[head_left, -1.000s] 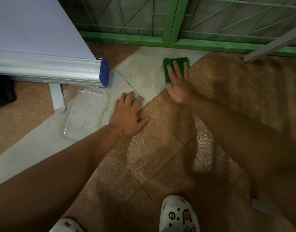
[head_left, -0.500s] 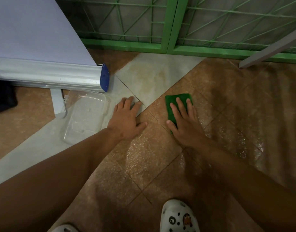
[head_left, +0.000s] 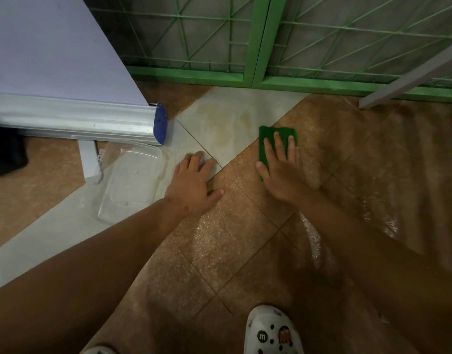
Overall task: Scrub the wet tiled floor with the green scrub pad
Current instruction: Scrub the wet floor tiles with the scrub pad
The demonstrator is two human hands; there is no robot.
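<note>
Pressing down with straight, spread fingers, my right hand (head_left: pixel 283 172) lies flat on top of the green scrub pad (head_left: pixel 276 139), which sits on a brown tile of the wet tiled floor (head_left: pixel 232 246), right at the edge of the pale grey tile just left of it. That arm reaches forward from the lower right, nearly straight. To the left of the pad, my left hand (head_left: pixel 194 185) rests palm down on the floor, fingers extended and a little apart, holding nothing, its fingertips on the grey tile and its heel on the brown one. The pad is a flat, coarse rectangle with rounded corners; the brown tiles around it are speckled and glisten with water. Further left of the pad, beside my left hand, lies a clear plastic container (head_left: pixel 130 180), shallow and rectangular. Beyond the pad stands a green metal grille (head_left: pixel 258 47). Nearer me than the pad is my white perforated clog (head_left: pixel 270 330).
</note>
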